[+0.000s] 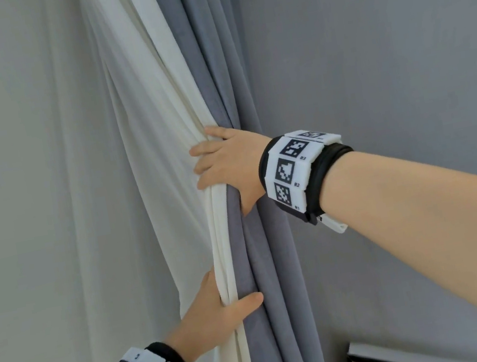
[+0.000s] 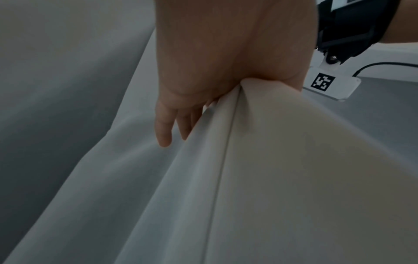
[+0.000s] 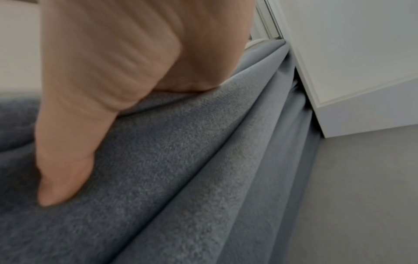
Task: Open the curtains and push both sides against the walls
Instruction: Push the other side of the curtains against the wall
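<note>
grey wall lies right of the bunched curtains, folds running vertical. right hand grips them high, nearer the wall; left hand grips lower. push goes rightward, i judge.

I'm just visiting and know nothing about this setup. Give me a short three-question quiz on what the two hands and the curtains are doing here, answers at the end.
1. True or false: both hands hold the bunched curtains.
2. Which hand is higher on the curtains? A) the left hand B) the right hand
3. Fill in: the layer nearest the wall is the ___ curtain.

Key
1. True: each hand grips the bundle of white curtain and grey curtain.
2. B: the right hand grips above, the left hand below.
3. Grey: in the right wrist view its folds run up beside the wall.
</note>
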Demonstrator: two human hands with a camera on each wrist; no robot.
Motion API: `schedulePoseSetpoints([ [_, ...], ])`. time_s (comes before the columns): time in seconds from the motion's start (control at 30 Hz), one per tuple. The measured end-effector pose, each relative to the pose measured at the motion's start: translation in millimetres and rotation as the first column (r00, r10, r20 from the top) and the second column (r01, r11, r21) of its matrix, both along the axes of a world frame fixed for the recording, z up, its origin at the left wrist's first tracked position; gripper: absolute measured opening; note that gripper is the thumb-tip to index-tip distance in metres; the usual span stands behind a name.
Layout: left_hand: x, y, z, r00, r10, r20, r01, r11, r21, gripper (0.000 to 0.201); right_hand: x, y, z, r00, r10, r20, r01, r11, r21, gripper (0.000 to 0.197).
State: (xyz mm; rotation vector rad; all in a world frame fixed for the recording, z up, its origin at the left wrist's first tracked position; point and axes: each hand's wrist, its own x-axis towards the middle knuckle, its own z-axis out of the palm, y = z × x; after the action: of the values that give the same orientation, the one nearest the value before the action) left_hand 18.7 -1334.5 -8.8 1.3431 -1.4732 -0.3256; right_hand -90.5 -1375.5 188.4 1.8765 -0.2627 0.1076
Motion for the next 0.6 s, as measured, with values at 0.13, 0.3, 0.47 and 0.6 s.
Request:
schedulePoseSetpoints([
  [0.13,-3,-27,1,0.999,-0.024,0.025,0.025,0.999,-0.025,0.066,-5,-27,-1,0.999,-0.026,0.023,0.025,1.0,0.018,0.087],
  [0.3,-6,-61,-1,0.996,-0.058,0.073,0.06,0.998,-0.028,0.057,-1,-50,-8,0.999,-0.035,-0.005,0.035,0.996,-0.076,0.113],
  [0.47,-5,-88,4,0.989,-0.121,0.083,0.123,0.992,-0.01,0.05,10,-76,-7,0.993,-0.085,-0.083,0.074,0.989,-0.129,0.091],
  [0.6,13,-96,14,0.978,-0.166,0.123,0.162,0.986,0.042,0.047,7,-106,-2,0.995,-0.093,-0.034,0.091,0.995,-0.05,0.071],
])
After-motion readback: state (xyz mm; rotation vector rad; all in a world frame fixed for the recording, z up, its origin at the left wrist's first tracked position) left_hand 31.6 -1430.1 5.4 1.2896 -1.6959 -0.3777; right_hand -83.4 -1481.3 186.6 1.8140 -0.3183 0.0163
